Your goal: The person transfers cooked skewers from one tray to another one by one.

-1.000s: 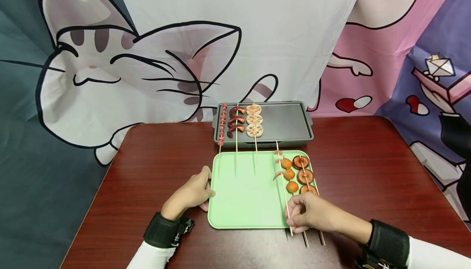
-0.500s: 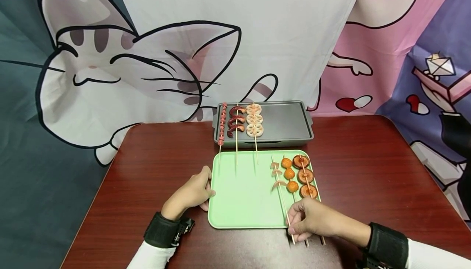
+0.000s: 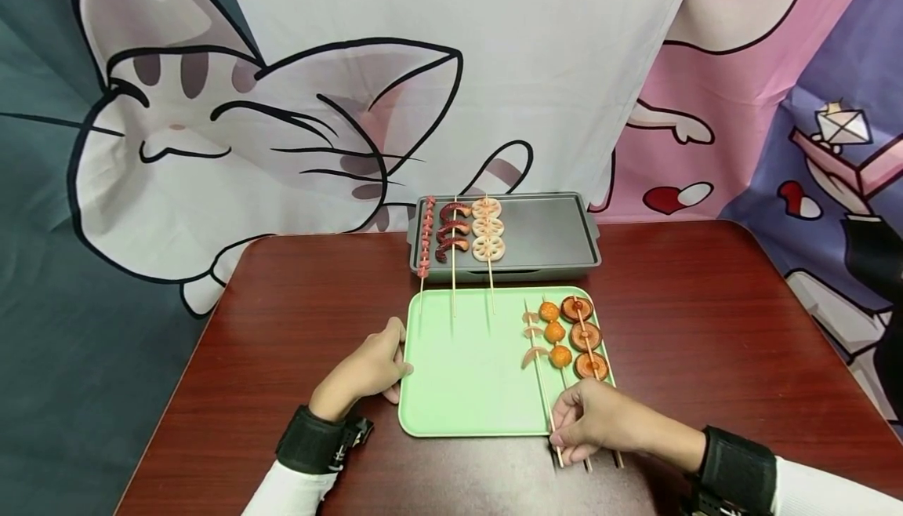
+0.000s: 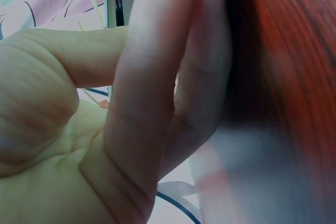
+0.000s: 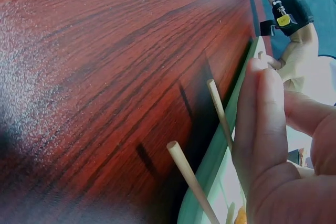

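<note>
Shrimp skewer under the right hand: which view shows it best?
Head view: the whole shrimp skewer lies on the green tray, its stick pinched by the right hand. Right wrist view shows only stick ends and fingers; left wrist view shows none of it.

Mint-green tray (image 3: 458, 390), grey griddle (image 3: 543, 234), red-brown table (image 3: 705, 328)

We see the head view evenly and brightly lit and sharp, with soft sheen on the counter (image 3: 705, 320), while the left wrist view is blurred by a close hand (image 4: 105, 129) and the right wrist view softens at its near edge.
</note>
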`<state>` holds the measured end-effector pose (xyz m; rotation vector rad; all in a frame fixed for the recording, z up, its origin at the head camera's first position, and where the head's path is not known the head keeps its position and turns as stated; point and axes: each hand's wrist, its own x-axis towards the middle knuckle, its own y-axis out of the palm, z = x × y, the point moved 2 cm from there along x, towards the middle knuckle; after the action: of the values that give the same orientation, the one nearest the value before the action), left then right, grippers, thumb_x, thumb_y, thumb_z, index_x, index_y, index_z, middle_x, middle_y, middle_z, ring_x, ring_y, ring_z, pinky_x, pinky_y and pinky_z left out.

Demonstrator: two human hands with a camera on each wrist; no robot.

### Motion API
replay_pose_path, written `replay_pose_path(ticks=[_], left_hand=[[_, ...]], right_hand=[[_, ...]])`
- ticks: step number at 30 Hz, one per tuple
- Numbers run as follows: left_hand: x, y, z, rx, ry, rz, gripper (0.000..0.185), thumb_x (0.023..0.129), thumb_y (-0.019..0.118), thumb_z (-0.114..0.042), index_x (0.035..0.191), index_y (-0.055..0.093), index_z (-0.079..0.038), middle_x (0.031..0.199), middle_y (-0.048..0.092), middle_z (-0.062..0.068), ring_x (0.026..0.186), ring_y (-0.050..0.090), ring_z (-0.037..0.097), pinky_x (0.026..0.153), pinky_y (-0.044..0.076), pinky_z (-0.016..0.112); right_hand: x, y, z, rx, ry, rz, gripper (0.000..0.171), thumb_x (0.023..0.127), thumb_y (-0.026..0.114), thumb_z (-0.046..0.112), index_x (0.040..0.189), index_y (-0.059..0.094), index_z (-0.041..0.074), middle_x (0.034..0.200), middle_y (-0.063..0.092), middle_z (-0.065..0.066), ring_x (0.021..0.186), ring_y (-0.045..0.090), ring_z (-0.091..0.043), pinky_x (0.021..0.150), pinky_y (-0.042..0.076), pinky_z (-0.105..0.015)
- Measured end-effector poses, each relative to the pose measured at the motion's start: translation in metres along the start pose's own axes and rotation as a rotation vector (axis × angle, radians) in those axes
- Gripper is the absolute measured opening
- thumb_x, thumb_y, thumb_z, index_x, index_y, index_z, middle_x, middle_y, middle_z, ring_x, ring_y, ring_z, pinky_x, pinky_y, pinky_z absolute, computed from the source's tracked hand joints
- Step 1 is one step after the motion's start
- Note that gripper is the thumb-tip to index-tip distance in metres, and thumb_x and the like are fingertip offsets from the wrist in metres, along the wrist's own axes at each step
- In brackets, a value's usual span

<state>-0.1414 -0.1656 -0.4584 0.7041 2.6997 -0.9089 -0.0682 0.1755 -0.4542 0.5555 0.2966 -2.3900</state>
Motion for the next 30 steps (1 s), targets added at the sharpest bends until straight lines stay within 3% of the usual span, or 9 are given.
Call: replay_pose_path(ticks=[12,30], left_hand=[[-0.0006,0.0010,-0.0004,0.001,0.008,-0.023,0.028,0.094,0.065,0.009,0.112,0.044,0.004,0.076,0.054,0.014,0.046,0.065,0.025,0.046,0.060,0.035],[-0.0021,0.0005,-0.0005,0.002,0.011,-0.017,0.027,0.095,0.066,0.008,0.112,0.044,0.003,0.077,0.054,0.014,0.047,0.065,0.025,0.047,0.060,0.034]], right_hand=[[0.0028,-0.0031,0.0004,-0.019,0.000,-0.005,0.008,0.090,0.075,-0.002,0.087,0.069,-0.007,0.073,0.072,-0.015,0.061,0.074,-0.015,0.059,0.065,-0.028],[0.0044,-0.0036,0.0085,-0.238,0.045,0.011,0.019,0.088,0.079,0.004,0.073,0.068,0.001,0.063,0.070,-0.011,0.054,0.073,-0.019,0.053,0.063,-0.030]])
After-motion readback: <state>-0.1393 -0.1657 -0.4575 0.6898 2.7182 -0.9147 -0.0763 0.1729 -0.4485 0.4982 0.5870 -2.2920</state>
